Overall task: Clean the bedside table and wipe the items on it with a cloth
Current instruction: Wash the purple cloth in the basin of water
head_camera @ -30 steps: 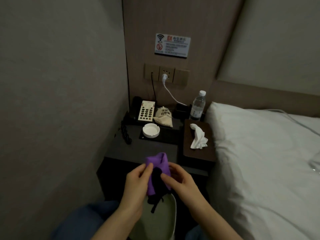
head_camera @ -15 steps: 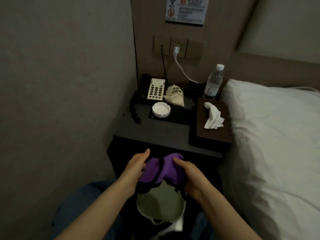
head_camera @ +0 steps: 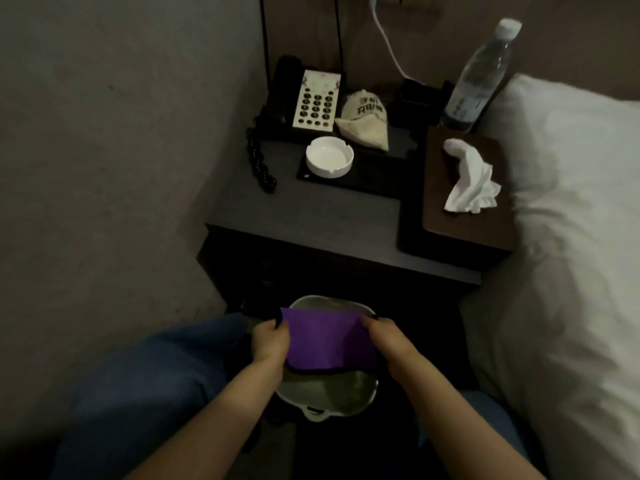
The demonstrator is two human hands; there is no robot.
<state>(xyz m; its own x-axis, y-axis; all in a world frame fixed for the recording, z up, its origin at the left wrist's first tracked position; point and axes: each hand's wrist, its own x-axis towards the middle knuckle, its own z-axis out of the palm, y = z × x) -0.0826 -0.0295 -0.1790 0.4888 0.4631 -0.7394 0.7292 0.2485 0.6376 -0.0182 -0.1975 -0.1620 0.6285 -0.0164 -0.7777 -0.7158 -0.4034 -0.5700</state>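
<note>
Left hand (head_camera: 270, 344) pinches the left edge of the purple cloth (head_camera: 329, 339); right hand (head_camera: 384, 341) pinches the right edge. Cloth is stretched flat between them, low in front of the desk (head_camera: 311, 213), above a pale bin (head_camera: 329, 396) on the floor. No item wiped yet, by the look of it.

Handling, my estimate: cloth is light, soft and limp, with a dark hem along the near edge. It will sag if released at one side, so bunch or fold it into one palm before wiping.

On the desk, left to right: black telephone (head_camera: 311, 98) with coiled cord (head_camera: 258, 161) trailing down the left side; white ashtray (head_camera: 329, 156) on a dark tray (head_camera: 367, 174), likely hard and breakable; small cloth pouch (head_camera: 365, 121) behind it; tissue box (head_camera: 457, 192) with a tissue (head_camera: 471, 181) sticking out; water bottle (head_camera: 481, 74) upright at the back, probably easy to tip.

Obstacles: items crowd the back half, and a white cable (head_camera: 386, 43) hangs down behind them. Pillow (head_camera: 571, 202) presses close on the right.
</note>
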